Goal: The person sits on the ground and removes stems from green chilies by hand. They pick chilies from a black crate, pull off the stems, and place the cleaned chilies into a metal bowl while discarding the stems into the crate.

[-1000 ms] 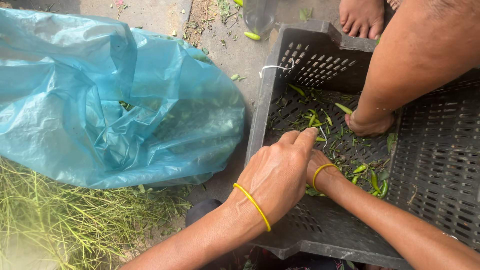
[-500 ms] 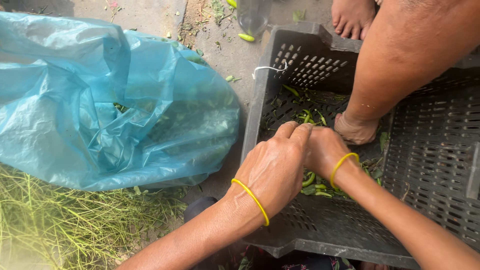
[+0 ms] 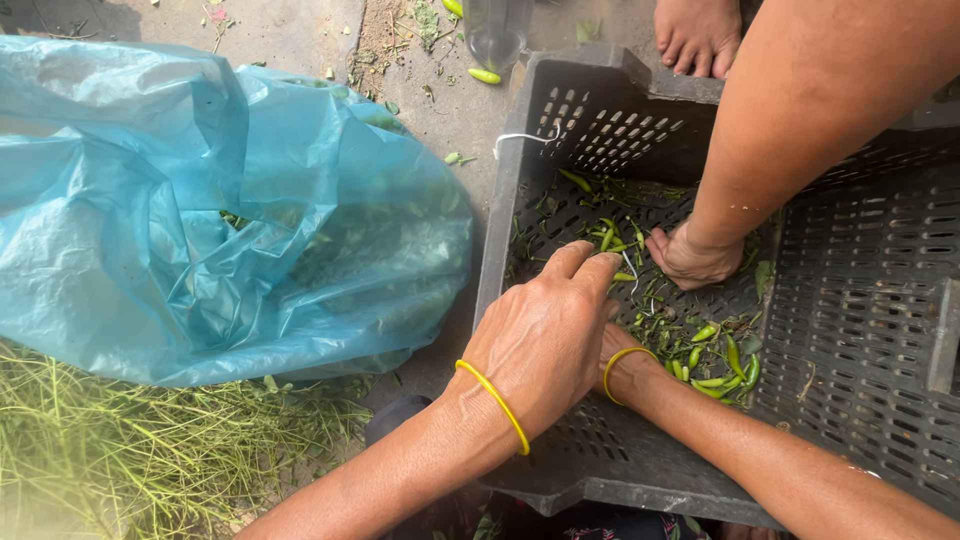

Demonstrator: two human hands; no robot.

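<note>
My left hand [image 3: 545, 335], a yellow band on its wrist, lies palm down inside the dark grey slotted plastic crate [image 3: 860, 330], fingers together and covering my right hand [image 3: 615, 350]; whether either grips anything I cannot tell. Small green chillies [image 3: 715, 365] are scattered on the crate floor just beside them. Another person's hand [image 3: 690, 258] presses down nearby. A crumpled blue plastic bag [image 3: 200, 210] lies left of the crate.
</note>
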